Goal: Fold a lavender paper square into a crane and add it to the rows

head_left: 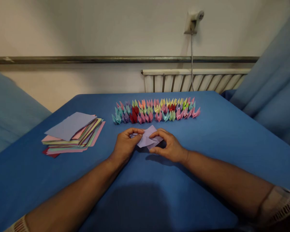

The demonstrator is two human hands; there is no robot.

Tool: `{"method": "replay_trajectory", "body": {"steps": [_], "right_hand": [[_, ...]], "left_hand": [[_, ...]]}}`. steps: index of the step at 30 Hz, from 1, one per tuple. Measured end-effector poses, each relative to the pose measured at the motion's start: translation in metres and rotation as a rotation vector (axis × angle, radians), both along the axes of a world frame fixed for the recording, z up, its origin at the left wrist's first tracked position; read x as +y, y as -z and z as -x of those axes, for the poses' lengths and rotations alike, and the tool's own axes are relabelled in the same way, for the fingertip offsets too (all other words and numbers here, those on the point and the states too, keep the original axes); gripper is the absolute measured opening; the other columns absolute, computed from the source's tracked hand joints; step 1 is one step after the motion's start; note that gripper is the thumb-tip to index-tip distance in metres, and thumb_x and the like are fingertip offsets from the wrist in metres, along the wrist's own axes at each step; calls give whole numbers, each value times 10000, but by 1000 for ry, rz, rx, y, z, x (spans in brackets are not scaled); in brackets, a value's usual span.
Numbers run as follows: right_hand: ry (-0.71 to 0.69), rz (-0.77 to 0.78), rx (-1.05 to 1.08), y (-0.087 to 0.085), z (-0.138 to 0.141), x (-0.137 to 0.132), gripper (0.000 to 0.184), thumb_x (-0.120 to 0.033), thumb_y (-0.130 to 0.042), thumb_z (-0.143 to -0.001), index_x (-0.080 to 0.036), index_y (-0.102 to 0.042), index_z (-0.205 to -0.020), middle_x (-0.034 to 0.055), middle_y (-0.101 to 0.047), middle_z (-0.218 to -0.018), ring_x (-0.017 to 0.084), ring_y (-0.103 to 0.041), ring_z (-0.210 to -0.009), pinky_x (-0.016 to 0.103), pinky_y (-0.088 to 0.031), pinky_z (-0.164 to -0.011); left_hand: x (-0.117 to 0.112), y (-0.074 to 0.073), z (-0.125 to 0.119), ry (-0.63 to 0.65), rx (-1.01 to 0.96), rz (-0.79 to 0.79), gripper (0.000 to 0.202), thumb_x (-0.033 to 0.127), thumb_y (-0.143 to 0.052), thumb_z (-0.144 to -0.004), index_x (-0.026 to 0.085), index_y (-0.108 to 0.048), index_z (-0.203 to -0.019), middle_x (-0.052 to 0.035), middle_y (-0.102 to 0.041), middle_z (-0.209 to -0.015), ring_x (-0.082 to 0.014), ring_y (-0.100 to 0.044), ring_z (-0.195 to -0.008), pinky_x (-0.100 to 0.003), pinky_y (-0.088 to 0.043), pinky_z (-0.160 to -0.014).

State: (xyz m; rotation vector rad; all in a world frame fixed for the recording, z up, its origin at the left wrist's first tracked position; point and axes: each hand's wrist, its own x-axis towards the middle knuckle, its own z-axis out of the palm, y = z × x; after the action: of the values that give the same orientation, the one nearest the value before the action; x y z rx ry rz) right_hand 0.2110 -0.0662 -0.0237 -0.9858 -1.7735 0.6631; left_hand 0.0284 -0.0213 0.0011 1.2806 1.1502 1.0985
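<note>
A partly folded sheet of lilac origami paper (147,138) is held between my two hands, just above the blue-covered table. My left hand (127,140) pinches its left end between thumb and fingers. On the other side my right hand (168,144) grips the paper's right part, with the fingers over a folded flap and the thumb below. Some of the folds are hidden behind my fingers. Beyond the hands stand rows of small folded paper cranes (157,111) in pink, red, yellow, green, teal and purple.
A loose stack of coloured paper sheets (72,135), lilac on top, lies at the left of the blue table (207,187). Behind the table run a wall rail (99,59) and a white radiator (178,72). A cord (191,48) hangs from a wall socket. Blue curtains (273,87) flank both sides.
</note>
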Motion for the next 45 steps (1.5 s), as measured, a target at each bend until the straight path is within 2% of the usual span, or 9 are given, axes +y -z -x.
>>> {"method": "replay_trajectory", "body": {"steps": [5, 10, 14, 19, 22, 26, 33, 40, 45], "right_hand": [[60, -37, 45, 5, 2, 2, 392, -213, -658, -796, -242, -563, -1175, 46, -621, -1046, 176, -594, -918, 327, -470, -813], [99, 74, 195, 12, 1, 10, 184, -182, -578, -822, -226, -662, -980, 24, -641, -937, 159, -599, -863, 304, -469, -765], [156, 188, 275, 14, -1, 14, 98, -230, -601, -797, -201, -669, -861, 3, -645, -801, 134, -564, -701, 280, -453, -664], [156, 240, 323, 13, 0, 13, 100, -255, -613, -788, -198, -662, -855, 0, -645, -781, 114, -523, -611, 265, -426, -592], [128, 263, 364, 15, 1, 13, 110, -266, -632, -779, -199, -650, -864, 2, -647, -786, 118, -544, -628, 263, -435, -595], [86, 245, 402, 17, 3, 13, 129, -249, -630, -780, -202, -626, -900, 7, -659, -833, 142, -607, -742, 273, -470, -674], [3, 192, 417, 10, 6, 7, 451, -199, -652, -775, -222, -475, -1190, 43, -668, -999, 169, -642, -892, 324, -498, -795], [-23, 381, 516, 7, 1, 11, 374, -473, -588, -858, -186, -527, -1091, -24, -626, -675, 116, -616, -535, 243, -463, -500], [-104, 492, 532, 12, 4, 15, 348, -479, -683, -781, -181, -586, -931, -38, -650, -600, 96, -597, -454, 224, -469, -469]], "left_hand": [[0, 3, 1, -12, 50, -9, 201, 259, -761, -608, 166, -739, -785, -63, -723, -922, -173, -633, -769, -287, -481, -720], [-3, -1, 1, 105, 75, -56, 193, 308, -738, -678, 180, -756, -821, -79, -718, -1012, -222, -633, -974, -341, -461, -911], [-5, -3, 2, 224, 152, -78, 299, 342, -792, -633, 186, -749, -884, -76, -719, -996, -216, -652, -867, -336, -513, -799], [-4, 0, 2, 99, 223, -143, 226, 322, -800, -634, 183, -723, -796, -13, -681, -716, -127, -580, -582, -237, -454, -554], [-3, 0, 1, 52, 127, -100, 340, 298, -822, -613, 173, -681, -895, 26, -635, -631, -101, -524, -496, -213, -400, -485], [-3, -2, -2, 50, -84, 4, 510, 254, -849, -578, 159, -628, -1027, 13, -672, -727, -123, -603, -618, -236, -476, -615], [-2, 0, -2, 64, -288, 169, 393, 215, -857, -579, 133, -609, -872, 4, -662, -739, -125, -628, -667, -249, -498, -675], [1, -2, -1, 19, -289, 138, 362, 192, -858, -575, 140, -608, -832, 20, -656, -702, -107, -613, -636, -225, -481, -654], [0, -4, 0, 35, -339, 103, 360, 207, -854, -585, 139, -621, -851, -4, -682, -775, -137, -641, -694, -265, -502, -704]]}}
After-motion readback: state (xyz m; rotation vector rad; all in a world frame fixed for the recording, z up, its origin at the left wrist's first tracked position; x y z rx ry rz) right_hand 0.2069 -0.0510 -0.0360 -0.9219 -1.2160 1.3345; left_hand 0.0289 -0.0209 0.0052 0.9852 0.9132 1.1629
